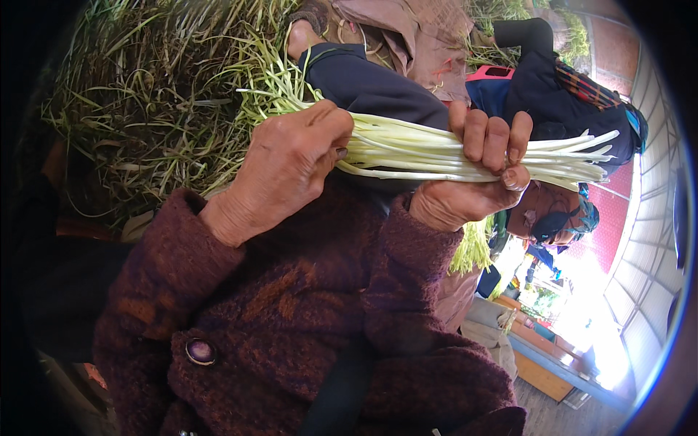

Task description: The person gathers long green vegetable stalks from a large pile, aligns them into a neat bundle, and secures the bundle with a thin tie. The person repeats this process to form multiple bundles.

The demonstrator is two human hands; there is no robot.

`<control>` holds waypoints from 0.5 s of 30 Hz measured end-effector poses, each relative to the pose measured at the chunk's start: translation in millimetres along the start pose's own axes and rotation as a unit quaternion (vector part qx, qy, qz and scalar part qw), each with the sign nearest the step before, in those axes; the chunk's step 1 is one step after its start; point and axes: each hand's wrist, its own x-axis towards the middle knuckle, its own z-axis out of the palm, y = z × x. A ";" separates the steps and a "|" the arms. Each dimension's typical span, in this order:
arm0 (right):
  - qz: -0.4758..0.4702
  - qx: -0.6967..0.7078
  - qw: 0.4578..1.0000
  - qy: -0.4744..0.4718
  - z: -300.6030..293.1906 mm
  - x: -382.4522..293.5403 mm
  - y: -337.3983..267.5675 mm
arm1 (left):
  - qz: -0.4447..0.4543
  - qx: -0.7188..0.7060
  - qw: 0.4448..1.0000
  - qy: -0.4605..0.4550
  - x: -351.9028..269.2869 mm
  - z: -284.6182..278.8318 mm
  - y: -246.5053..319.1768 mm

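A bundle of pale, leek-like green vegetable stalks stretches across the view in front of a maroon wool coat. My right hand is closed around it near the white ends, with fingertips curled over the stalks and the thumb below them. Where the stalks turn to leaf, my left hand grips the bundle, its back toward the camera. That hand hides part of the bundle. Green leaves spread beyond it at upper left.
A heap of loose green and withered leaves fills the upper left. A dark-trousered leg lies behind the bundle. Brown cloth is spread at the top. Other people sit at the right, one with a headscarf.
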 end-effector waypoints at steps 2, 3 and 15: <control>0.001 -0.014 1.000 0.006 0.8 0.5 1.1 | -0.048 -0.079 0.996 -0.013 0.3 -2.5 0.1; 0.001 -0.011 1.000 0.011 1.1 0.5 1.4 | -0.085 -0.114 0.989 -0.033 -0.7 -5.3 0.7; 0.004 -0.014 1.000 0.010 -0.6 0.6 1.5 | -0.063 -0.084 0.994 -0.038 0.8 -15.9 -6.1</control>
